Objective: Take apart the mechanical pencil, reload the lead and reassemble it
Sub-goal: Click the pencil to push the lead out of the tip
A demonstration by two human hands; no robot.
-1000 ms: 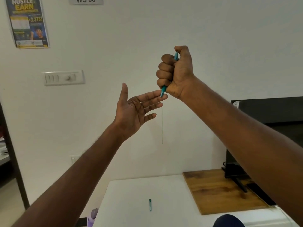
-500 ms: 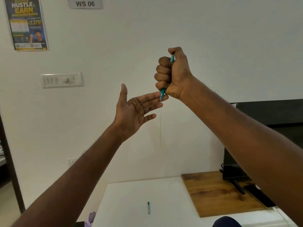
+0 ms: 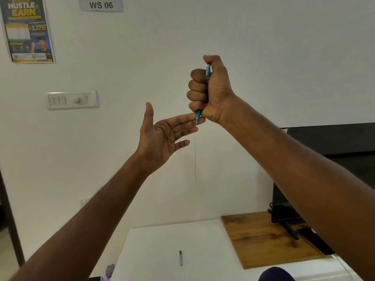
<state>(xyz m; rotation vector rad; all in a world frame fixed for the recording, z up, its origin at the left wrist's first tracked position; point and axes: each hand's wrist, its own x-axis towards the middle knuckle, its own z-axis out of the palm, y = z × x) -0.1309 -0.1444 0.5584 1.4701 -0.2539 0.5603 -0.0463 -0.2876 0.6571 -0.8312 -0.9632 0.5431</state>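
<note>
My right hand (image 3: 209,90) is raised in front of the wall and grips a teal mechanical pencil (image 3: 198,115) in a fist, tip pointing down, thumb over its top end. The pencil's tip touches the fingertips of my left hand (image 3: 162,138), which is held open, palm up, just below and to the left. Nothing shows on that palm. A small green tube-shaped piece (image 3: 180,258) lies on the white table (image 3: 154,250) far below.
A wooden board (image 3: 263,238) lies on the table's right part, with a dark monitor (image 3: 332,142) on a stand behind it. A switch plate (image 3: 72,100), a poster (image 3: 27,30) and a "WS 06" sign (image 3: 100,5) hang on the wall.
Both hands keep their pose, with the pencil tip still at my left fingertips. Only the view has shifted slightly.
</note>
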